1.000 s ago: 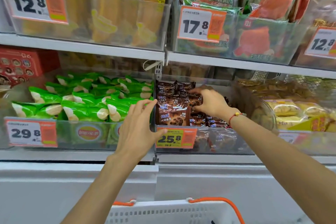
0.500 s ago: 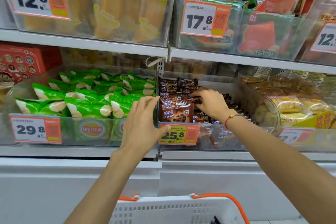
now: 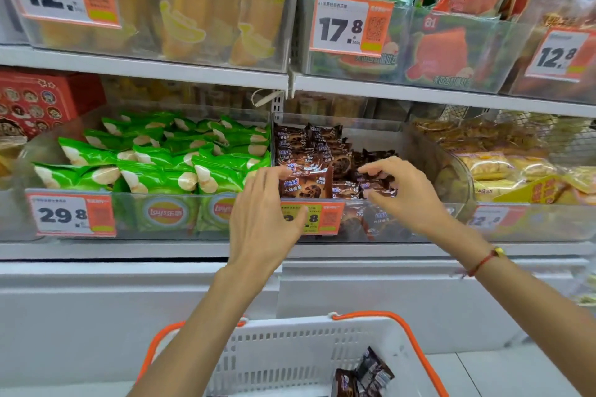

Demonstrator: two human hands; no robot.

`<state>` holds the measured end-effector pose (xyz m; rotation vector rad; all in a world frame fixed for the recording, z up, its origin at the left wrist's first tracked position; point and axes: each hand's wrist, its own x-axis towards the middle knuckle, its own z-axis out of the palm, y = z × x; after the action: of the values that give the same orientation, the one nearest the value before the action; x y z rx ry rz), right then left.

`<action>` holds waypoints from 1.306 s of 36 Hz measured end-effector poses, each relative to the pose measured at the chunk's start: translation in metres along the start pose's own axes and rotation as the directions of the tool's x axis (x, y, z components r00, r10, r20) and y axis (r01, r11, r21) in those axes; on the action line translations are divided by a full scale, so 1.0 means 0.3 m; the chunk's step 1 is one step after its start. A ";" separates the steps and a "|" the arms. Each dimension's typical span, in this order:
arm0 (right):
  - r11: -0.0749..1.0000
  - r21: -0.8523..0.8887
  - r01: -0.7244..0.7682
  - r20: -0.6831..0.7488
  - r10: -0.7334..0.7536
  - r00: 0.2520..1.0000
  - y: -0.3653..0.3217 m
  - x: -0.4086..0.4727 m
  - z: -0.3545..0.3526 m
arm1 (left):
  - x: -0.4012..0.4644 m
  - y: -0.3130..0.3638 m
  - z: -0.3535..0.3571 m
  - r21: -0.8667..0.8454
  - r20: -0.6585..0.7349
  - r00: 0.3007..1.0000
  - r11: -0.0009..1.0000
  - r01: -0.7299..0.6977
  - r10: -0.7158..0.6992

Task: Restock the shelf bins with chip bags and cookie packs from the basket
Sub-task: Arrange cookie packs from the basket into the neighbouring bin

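**Both hands at the cookie bin**

While both arms reach up over the basket [image 3: 309, 351], the hands meet at the clear bin [image 3: 416, 222] of brown cookie packs [image 3: 309, 184] on the lower shelf. The left hand [image 3: 264, 213] is raised in front of the bin's orange price tag [image 3: 325, 219], its fingers [image 3: 274, 177] loosely spread and straight, the tips touching or just short of the front pack; I cannot tell which. The right hand [image 3: 406, 196], a red cord bracelet [image 3: 483, 261] on its wrist, hovers over the right half of the bin with fingers curled and thumb below, tips on small dark packs; whether it pinches one is unclear.

Just to the left, a second clear bin [image 3: 129, 213] holds green chip bags [image 3: 154, 171] packed in rows. Below the hands, the white basket with orange handles holds a few dark cookie packs [image 3: 364, 377] in its right corner. On the upper shelf stand bins of yellow banana-print packs [image 3: 193, 22] and red watermelon-print packs [image 3: 451, 48].
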<state>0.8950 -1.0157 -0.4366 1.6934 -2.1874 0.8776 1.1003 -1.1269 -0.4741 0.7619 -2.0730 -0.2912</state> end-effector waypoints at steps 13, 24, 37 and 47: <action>0.946 0.055 -0.318 0.613 0.219 0.759 -0.008 -0.466 0.418 | -0.290 -0.069 0.149 0.338 0.837 0.477 0.939 -0.064 -0.268; 0.939 -0.139 -0.315 0.928 0.234 0.288 0.022 -0.878 0.773 | -0.748 -0.217 0.421 0.381 0.924 0.013 0.924 0.044 -0.382; 0.961 -0.276 -0.018 0.893 0.263 0.364 0.047 -1.091 0.869 | -1.220 -0.236 0.519 0.278 0.893 0.037 0.616 0.737 -0.448; 0.953 -0.293 -0.071 0.809 0.287 0.513 0.053 -1.069 0.885 | -1.202 -0.210 0.539 0.402 0.831 0.081 0.695 0.597 -0.550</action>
<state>1.0213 -0.9143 -0.8205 2.0410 -2.9389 -0.3385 1.1475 -0.9662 -0.8374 1.6962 -2.6178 -1.5863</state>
